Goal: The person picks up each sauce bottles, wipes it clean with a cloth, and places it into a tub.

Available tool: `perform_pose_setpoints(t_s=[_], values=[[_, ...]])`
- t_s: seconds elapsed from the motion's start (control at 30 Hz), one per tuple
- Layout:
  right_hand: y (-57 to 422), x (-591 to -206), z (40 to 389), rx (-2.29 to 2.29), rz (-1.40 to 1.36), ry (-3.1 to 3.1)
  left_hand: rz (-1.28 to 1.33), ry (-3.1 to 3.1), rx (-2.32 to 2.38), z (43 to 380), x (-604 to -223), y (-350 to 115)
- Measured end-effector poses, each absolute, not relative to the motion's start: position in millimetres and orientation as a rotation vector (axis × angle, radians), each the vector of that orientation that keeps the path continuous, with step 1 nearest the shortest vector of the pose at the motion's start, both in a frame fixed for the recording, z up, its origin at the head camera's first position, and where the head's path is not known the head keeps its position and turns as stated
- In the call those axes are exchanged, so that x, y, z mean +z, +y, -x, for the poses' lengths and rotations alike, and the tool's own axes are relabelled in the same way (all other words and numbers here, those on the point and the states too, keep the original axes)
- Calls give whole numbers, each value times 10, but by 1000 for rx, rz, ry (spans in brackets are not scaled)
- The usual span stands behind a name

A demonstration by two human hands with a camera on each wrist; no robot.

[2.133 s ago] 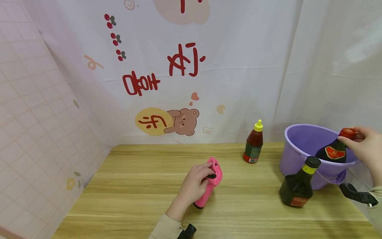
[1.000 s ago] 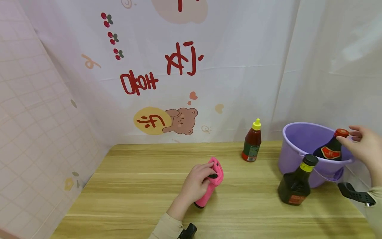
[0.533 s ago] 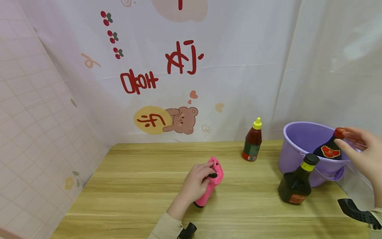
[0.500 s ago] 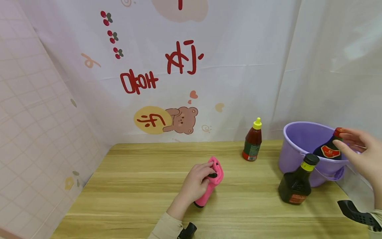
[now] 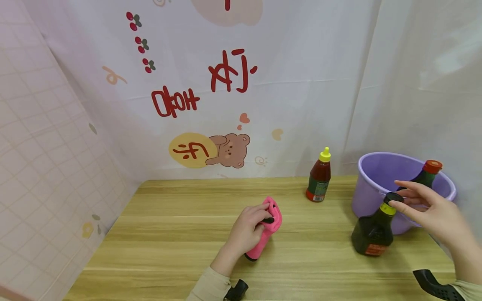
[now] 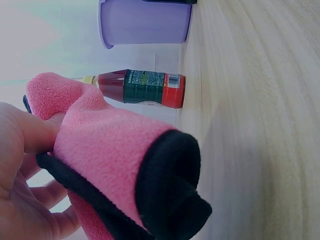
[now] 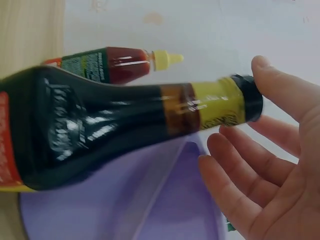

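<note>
Pinching a pink cloth (image 5: 260,247), the left hand (image 5: 246,229) is over the wooden table (image 5: 169,244). The right hand (image 5: 438,219), fingers spread, is at the black cap (image 5: 393,197) of an upright dark bottle (image 5: 373,234), contact unclear, beside a purple bucket (image 5: 364,196).

- The left hand (image 5: 246,230) extends forward with its back upward, fingers bent and thumb pressed toward them in a pinching grip.
- The left forearm (image 5: 224,264) slants up and rightward out of a beige sleeve (image 5: 211,285).
- The right hand (image 5: 434,213) points leftward, thumb and fingers parted and gently curved.
- Whether the right thumb makes contact is hard to tell.
- The right forearm (image 5: 467,260) rises from the lower right corner.
</note>
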State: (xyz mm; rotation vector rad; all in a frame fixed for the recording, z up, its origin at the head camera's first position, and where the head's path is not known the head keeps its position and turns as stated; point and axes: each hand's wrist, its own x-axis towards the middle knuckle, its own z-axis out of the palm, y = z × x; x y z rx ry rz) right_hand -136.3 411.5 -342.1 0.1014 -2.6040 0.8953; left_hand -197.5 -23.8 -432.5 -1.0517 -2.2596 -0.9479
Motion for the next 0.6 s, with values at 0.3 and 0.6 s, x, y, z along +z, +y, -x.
perform_pose_setpoints(t_s=[0.3,0.6], values=[[4007,-3569,1392,848,-55,-2610,1021,-2285,-959,1975,-4320,-258],[3931,-3621,1384,804,-47,-2503,986,-2291,-991,1975,-4292,-311]])
